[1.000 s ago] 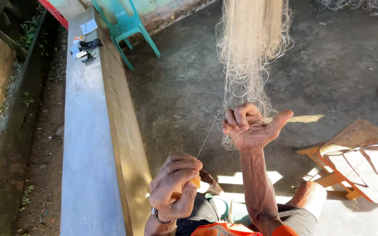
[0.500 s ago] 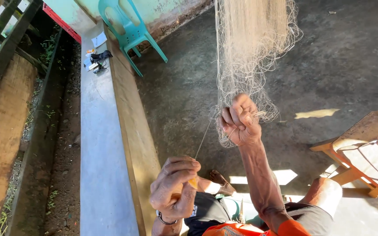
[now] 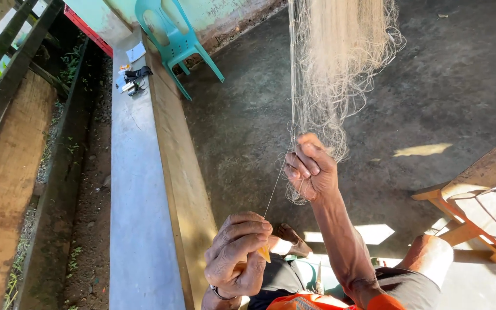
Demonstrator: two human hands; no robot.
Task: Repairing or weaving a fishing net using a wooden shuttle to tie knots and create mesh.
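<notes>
Net mending, mid-stitch.
Right hand (image 3: 311, 169) bunching hanging net (image 3: 340, 69); left hand (image 3: 237, 252) pinching orange needle (image 3: 264, 252), thread (image 3: 274, 189) taut; much net unworked.

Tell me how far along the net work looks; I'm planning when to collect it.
Done: the hanging net shows no clear finished section. In hand: the right hand bunches its lower edge, while the left hand pinches a yellow netting needle, the thread taut between them. Left: impossible to judge, since most mesh hangs bunched together.
</notes>
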